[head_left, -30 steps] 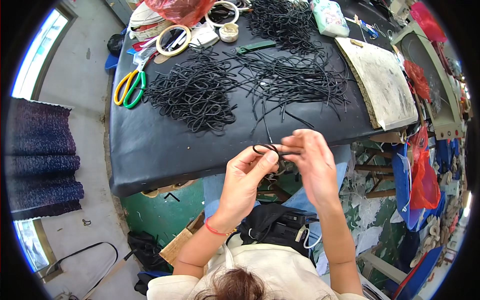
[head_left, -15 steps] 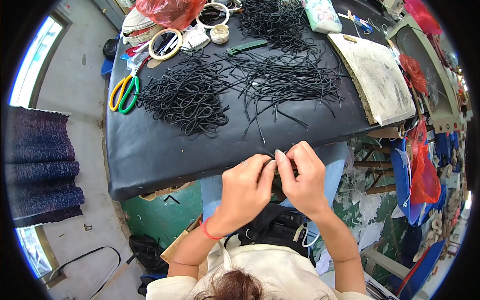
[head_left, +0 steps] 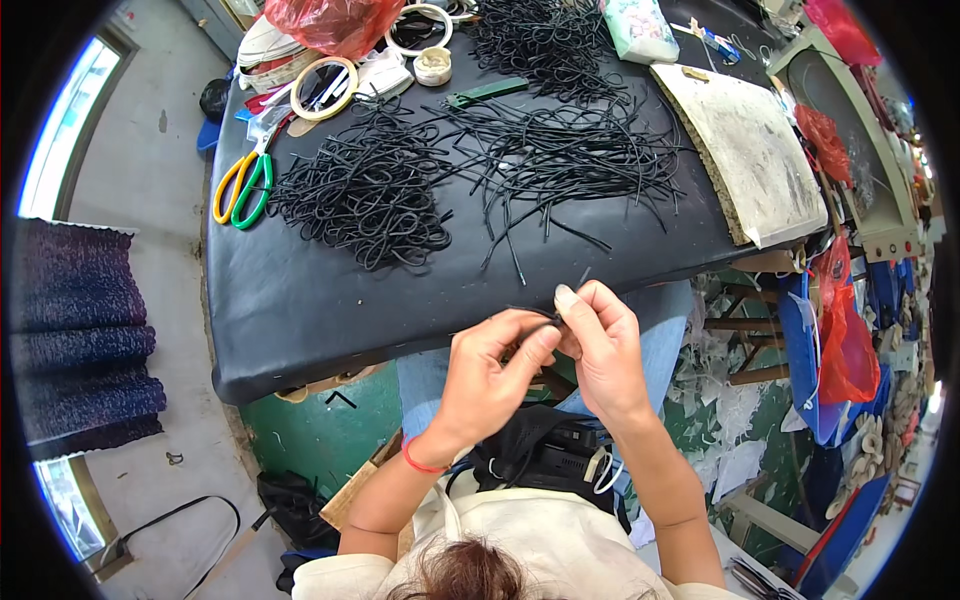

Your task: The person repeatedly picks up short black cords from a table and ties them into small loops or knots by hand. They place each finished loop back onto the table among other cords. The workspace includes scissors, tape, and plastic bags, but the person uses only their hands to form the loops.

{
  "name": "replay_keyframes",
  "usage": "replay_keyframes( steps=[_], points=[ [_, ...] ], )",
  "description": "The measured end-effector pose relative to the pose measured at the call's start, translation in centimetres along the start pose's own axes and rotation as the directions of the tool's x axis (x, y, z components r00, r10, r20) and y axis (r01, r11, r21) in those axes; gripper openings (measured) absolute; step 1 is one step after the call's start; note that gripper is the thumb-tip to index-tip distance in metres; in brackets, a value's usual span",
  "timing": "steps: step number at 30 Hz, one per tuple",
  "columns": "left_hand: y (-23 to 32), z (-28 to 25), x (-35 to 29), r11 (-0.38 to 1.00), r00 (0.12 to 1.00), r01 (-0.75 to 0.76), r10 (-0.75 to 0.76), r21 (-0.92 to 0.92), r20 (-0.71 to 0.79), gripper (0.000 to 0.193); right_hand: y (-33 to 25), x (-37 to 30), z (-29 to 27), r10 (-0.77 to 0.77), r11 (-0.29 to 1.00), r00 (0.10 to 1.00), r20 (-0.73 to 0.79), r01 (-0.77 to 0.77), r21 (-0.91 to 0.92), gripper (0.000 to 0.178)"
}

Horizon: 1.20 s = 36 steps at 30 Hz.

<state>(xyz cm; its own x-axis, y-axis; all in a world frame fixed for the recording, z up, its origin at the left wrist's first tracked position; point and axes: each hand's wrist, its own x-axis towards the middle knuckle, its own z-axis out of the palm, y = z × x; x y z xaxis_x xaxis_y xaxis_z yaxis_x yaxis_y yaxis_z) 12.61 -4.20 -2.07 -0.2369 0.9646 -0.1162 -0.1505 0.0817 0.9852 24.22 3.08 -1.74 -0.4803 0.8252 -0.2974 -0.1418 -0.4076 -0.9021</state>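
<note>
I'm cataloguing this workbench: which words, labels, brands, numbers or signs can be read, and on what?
None can be read.
White-and-green package: any print is too blurred.
Black device at the waist: any markings are too small.
Black cord in the hands: no lettering visible.

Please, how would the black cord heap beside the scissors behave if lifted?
The black cord heap would probably sag, being all thin curled loops. It may lift as a tangle, because many loops cross. Spread low, it seems unlikely to roll.
</note>
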Motion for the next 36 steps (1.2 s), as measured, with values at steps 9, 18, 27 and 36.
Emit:
replay_keyframes(
  steps=[9,18,27,36],
  points=[
    [0.1,-1.5,0.5,0.971,0.987,0.163,-0.158,-0.174,0.040,0.020,-0.5,-0.4,-0.9,0.025,0.997,0.991,0.129,-0.015,-0.078,0.014],
    [-0.2,-2.2,1.0,0.917,0.958,0.287,-0.269,-0.278,0.099,0.017,0.0,-1.1,0.2,-0.115,0.963,0.987,0.115,0.139,-0.230,0.011],
    [2.5,-8.0,3.7,0.872,0.833,-0.104,0.340,0.479,-0.437,0.015,-2.1,5.1,-2.7,-0.498,0.482,0.848,0.182,0.446,-0.754,0.010],
    [4.0,-9.8,7.6,0.281,0.399,0.038,0.876,0.959,-0.272,0.024,-1.7,12.6,-1.1,-0.607,-0.150,0.596,0.526,0.564,-0.812,0.008]
  ],
)
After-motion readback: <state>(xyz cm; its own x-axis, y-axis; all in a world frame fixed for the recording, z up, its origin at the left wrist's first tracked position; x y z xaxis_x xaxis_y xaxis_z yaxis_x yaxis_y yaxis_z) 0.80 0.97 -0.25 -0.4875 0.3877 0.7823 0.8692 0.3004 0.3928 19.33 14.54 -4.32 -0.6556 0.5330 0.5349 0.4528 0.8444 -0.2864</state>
